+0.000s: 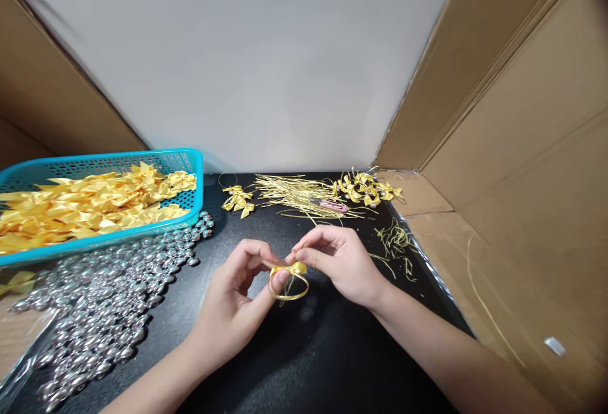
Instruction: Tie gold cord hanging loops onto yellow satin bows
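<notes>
Low over the black tabletop (332, 344), my left hand (240, 287) pinches a yellow ribbon bow (298, 268) between thumb and fingers. A loop of gold cord (298, 297) hangs below the bow. My right hand (344, 265) is closed in a pinch at the bow's upper right side, its thumb and index fingertip meeting close to the left fingers. What lies between the right fingertips is too small to make out. Both hands are close together, with the bow partly covered by the left thumb.
A blue basket (201, 180) of yellow bows stands left, behind a spread of silver beads (104, 300). Gold cords (289, 191) lie at the back with a pink clip (334, 206), between finished-looking bows (238, 200) and a bow pile (363, 187). Cord scraps (396, 238) lie right; cardboard walls (513, 104) flank the table.
</notes>
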`<state>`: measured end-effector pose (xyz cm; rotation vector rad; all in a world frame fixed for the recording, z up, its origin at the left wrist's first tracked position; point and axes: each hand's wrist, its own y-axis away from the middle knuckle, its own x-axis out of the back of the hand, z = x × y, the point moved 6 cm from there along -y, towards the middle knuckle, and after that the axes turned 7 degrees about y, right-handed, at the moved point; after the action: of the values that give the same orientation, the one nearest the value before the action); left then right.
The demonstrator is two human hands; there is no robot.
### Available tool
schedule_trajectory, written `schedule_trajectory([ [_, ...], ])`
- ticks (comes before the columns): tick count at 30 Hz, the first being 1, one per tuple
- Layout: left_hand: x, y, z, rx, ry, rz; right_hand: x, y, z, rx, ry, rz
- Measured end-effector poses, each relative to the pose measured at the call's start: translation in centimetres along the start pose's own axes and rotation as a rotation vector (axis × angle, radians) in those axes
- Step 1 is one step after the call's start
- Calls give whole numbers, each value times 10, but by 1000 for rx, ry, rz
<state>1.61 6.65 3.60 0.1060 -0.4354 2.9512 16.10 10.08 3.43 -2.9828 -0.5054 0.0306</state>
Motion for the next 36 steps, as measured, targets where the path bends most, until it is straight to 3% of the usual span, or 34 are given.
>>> schedule_trajectory([
  [16, 1, 2, -4, 8, -11, -28, 12, -7, -3, 19, -180, 121],
  [36, -7, 3, -8, 85, 40, -112, 65, -23, 1, 75, -255, 350],
])
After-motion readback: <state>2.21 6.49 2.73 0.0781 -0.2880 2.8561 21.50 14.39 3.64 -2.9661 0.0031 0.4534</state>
